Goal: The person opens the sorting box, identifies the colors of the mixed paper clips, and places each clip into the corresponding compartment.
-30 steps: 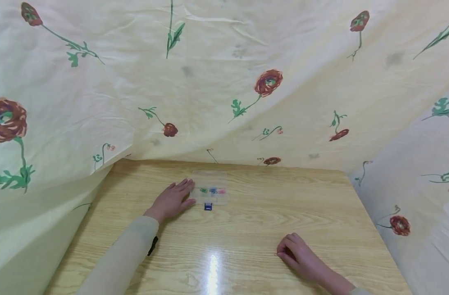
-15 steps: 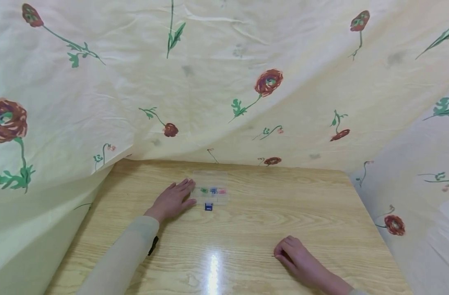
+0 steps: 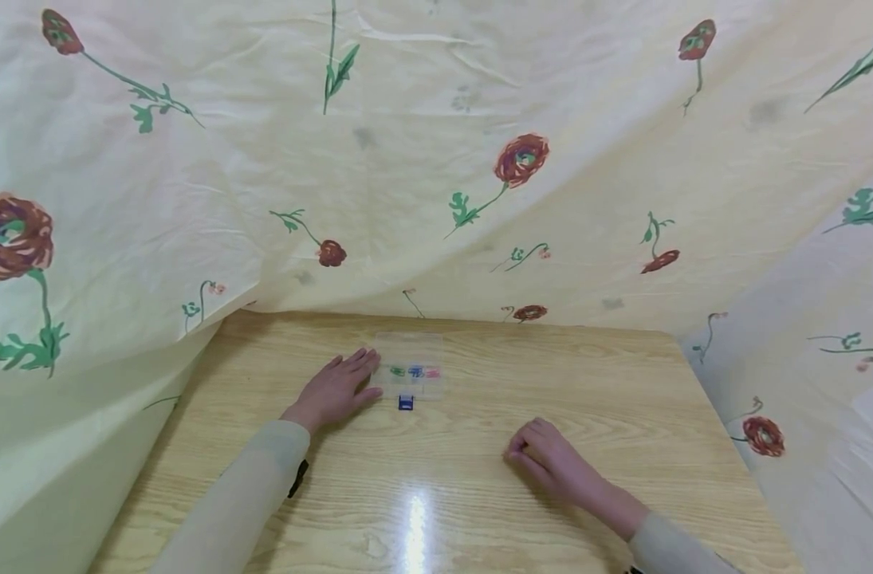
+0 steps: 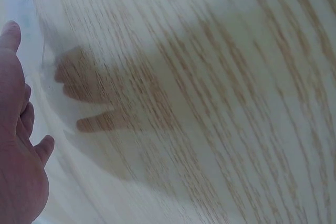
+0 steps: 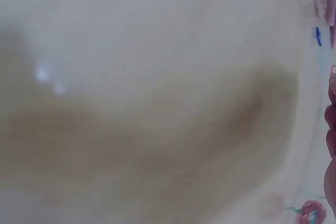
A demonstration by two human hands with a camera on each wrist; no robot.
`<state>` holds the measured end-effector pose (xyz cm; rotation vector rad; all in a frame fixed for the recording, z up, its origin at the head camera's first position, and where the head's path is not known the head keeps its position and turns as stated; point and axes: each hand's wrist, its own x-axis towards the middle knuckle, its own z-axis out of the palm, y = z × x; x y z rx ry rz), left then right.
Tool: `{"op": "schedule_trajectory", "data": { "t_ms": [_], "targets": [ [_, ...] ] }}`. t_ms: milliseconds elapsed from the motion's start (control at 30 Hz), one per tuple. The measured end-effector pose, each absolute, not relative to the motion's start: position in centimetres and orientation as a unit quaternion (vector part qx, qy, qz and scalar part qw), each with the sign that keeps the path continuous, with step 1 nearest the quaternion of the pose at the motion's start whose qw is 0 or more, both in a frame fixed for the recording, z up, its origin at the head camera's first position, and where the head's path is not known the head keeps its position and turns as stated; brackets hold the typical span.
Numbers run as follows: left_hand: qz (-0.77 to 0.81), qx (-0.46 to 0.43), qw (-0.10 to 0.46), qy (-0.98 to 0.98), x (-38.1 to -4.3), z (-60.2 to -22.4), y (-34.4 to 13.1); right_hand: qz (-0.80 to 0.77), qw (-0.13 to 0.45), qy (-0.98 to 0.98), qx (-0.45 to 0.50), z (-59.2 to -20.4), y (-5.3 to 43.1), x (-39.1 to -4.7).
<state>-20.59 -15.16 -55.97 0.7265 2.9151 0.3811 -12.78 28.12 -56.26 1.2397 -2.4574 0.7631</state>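
A clear plastic compartment box (image 3: pixel 410 347) lies with its lid raised back near the far side of the table. Green clips (image 3: pixel 397 371), blue clips (image 3: pixel 415 371) and pink clips (image 3: pixel 432 372) sit in separate compartments. A blue latch (image 3: pixel 406 402) sticks out at its front. My left hand (image 3: pixel 333 391) rests at the box's left edge, fingers stretched out. To the right and nearer me, my right hand (image 3: pixel 547 458) has its fingers curled with thumb and fingertip together. In the right wrist view a small reddish wire loop, a paper clip (image 5: pixel 333 69), shows at the fingertips.
The light wood table (image 3: pixel 623 399) runs under both hands. Flowered cloth (image 3: pixel 407 159) hangs behind the table and along its sides. A bright light reflection (image 3: pixel 414 526) falls on the near part of the tabletop.
My right hand has moved left and away from me, towards the box, with thumb and fingertip still together. The left hand and the box have stayed in place.
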Motion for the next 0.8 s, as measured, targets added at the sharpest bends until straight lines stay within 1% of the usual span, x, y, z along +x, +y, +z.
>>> {"op": "schedule_trajectory", "data": {
  "t_ms": [167,367,433,633,800],
  "targets": [
    [0.135,0.238,0.056,0.96,-20.5,-56.0,-15.3,0.273,0.145,-0.85,0.426,-55.0,24.9,-16.5],
    [0.143,0.239,0.057,0.959,-20.3,-55.9,-15.2,0.274,0.103,-0.867,0.403,-53.4,21.0,-20.3],
    [0.144,0.237,0.058,0.959,-20.3,-55.8,-15.2,0.274,0.098,-0.868,0.401,-53.2,19.9,-21.4],
    [0.141,0.239,0.062,0.959,-20.3,-55.8,-15.1,0.266,0.1,-0.87,0.403,-53.2,17.5,-23.7],
    [0.138,0.236,0.06,0.96,-20.3,-55.9,-15.1,0.263,0.076,-0.881,0.385,-53.6,16.4,-24.6]
  ]
}}
